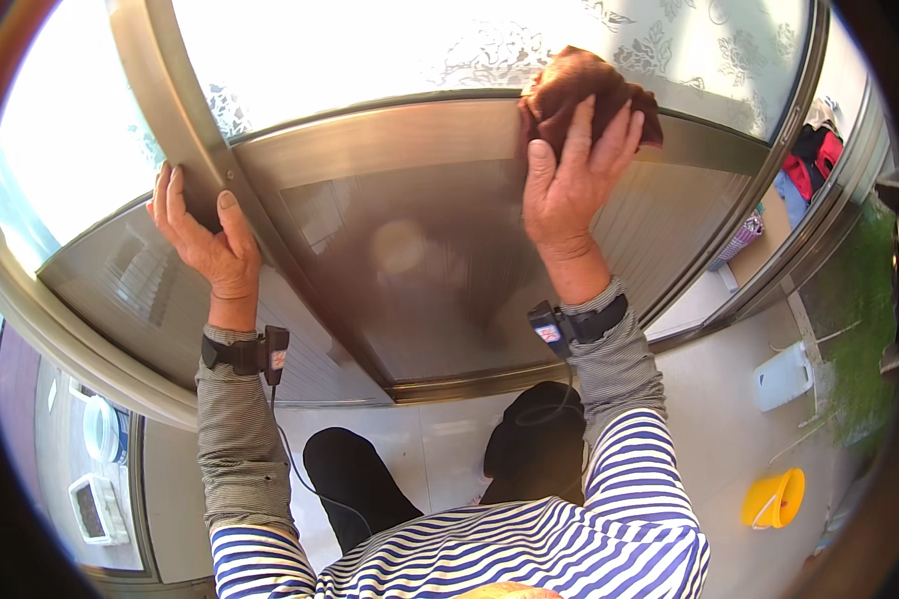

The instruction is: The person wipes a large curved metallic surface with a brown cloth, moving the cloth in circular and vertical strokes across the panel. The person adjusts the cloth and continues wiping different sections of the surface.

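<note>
My right hand (573, 180) presses a brown cloth (584, 105) against the door, fingers spread over it. The cloth lies across the metal cross rail (389, 138) and the lower edge of the patterned glass pane (487, 60). My left hand (206, 232) is around the metal stile (168, 82), with the thumb on one side and the fingers on the other. Below the rail is a glossy brown lower panel (419, 269), streaked with reflections. Both wrists carry black straps with small cabled devices.
On the floor at right stand a yellow bucket (773, 498) and a translucent plastic jug (784, 376), near green turf-like matting (861, 329). Clothes (813, 161) lie beyond the door's right side. At left, a round plastic tub (103, 428) and a white foam box (97, 509) are visible.
</note>
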`<state>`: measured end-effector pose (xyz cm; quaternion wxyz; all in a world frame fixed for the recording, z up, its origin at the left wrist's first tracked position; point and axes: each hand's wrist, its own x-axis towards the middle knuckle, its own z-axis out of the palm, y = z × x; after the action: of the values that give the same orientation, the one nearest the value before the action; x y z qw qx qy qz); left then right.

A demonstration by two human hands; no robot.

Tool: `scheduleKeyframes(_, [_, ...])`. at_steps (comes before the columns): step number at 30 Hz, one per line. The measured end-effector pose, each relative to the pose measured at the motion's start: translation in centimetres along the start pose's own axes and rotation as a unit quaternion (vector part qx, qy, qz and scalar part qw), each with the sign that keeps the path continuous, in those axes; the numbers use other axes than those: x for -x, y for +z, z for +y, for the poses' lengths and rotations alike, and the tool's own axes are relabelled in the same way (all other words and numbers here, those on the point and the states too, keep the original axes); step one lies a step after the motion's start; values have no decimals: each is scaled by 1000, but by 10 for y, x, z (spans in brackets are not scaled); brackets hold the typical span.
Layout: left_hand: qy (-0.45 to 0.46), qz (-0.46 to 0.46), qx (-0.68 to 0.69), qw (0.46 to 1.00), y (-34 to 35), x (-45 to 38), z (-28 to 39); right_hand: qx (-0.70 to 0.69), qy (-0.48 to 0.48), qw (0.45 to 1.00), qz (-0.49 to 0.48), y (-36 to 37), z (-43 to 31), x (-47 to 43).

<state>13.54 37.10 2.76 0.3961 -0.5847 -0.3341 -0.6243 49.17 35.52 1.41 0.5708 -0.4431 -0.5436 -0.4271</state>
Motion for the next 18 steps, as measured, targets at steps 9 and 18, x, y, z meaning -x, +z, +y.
scheduleKeyframes(9, [30,-4,10,999,1,6,-6,-47,-107,993,-24,47,-120,-9])
scheduleKeyframes(18, [41,-3,17,999,-1,3,-4,-31,-145,988,-47,20,-66,-14])
